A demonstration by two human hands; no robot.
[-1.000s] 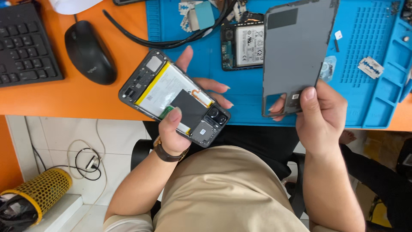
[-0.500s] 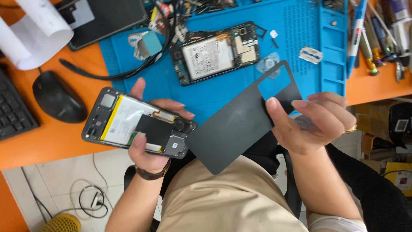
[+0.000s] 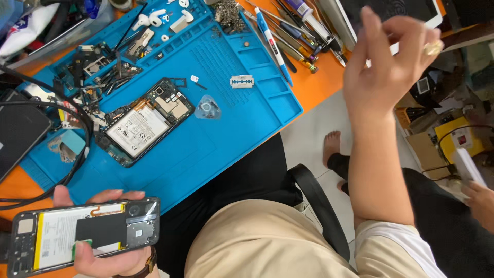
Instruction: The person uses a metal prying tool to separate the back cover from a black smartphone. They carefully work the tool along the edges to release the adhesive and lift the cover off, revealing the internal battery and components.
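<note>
Low at the left edge, held an opened phone in the left hand, fingers clamped round its frame, yellow-edged battery and black shield facing up, just off the near edge of the blue repair mat. Up at the right, raised the right hand above the tools, fingers spread apart and gripping nothing, a gold ring showing on one finger. Lay on the mat a second opened phone, battery exposed, well apart from the held one. Beside it sat a translucent triangular pick and, further right, a razor blade. Across the orange surface beyond the mat lay a white and blue pen among screwdrivers. At the far right edge showed another person's hand holding something white.
</note>
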